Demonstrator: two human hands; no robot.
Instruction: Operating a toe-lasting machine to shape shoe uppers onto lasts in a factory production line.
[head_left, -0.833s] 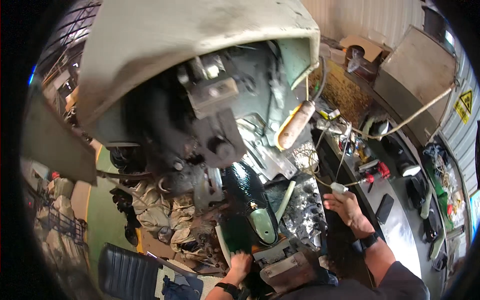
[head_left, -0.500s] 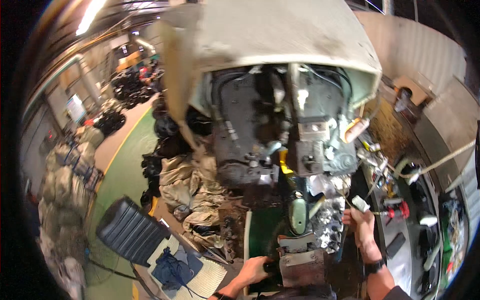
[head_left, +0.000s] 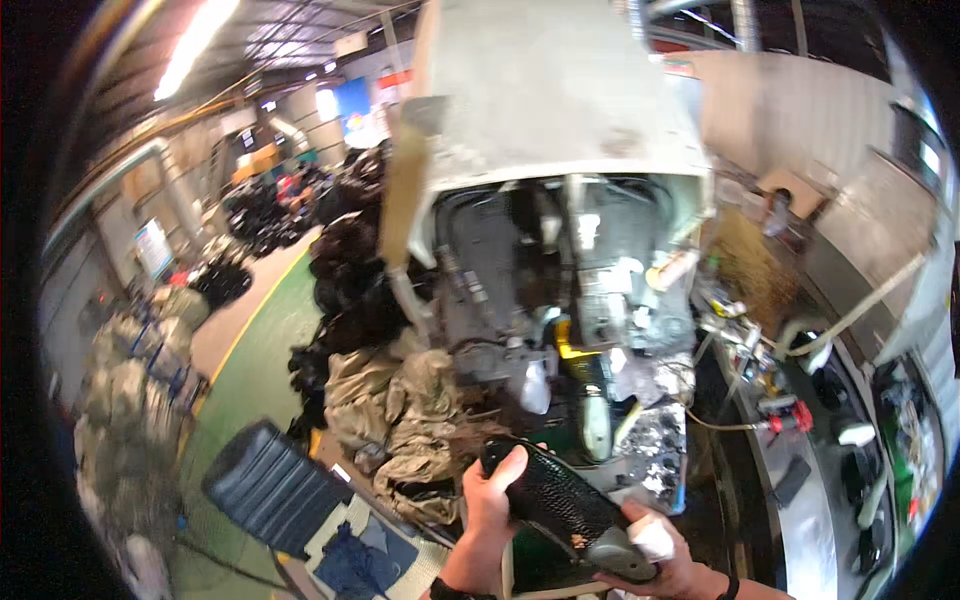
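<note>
A black shoe upper [head_left: 550, 495] with a scaly texture slants between my hands, a grey last end showing at its lower right. My left hand [head_left: 488, 495] grips its upper left end, thumb on top. My right hand [head_left: 665, 560] is closed round the lower right end and also holds a small white block [head_left: 652, 538] against it. Ahead of them, a second last [head_left: 596, 425], pale green-grey with a dark upper on it, is set in the machine [head_left: 565, 100] beside a yellow part [head_left: 570, 342].
Crumpled tan cloth [head_left: 410, 400] lies left of the machine, near a black padded seat [head_left: 275, 485] and dark blue cloth [head_left: 352, 555]. On the right, a bench [head_left: 810, 530] carries a red tool [head_left: 795, 416] on a thin hose. Black piles [head_left: 345, 270] line the green floor.
My right hand has come down and left from beside the machine, bringing the white block. My left hand has risen, and the shoe upper is now held up between both hands.
</note>
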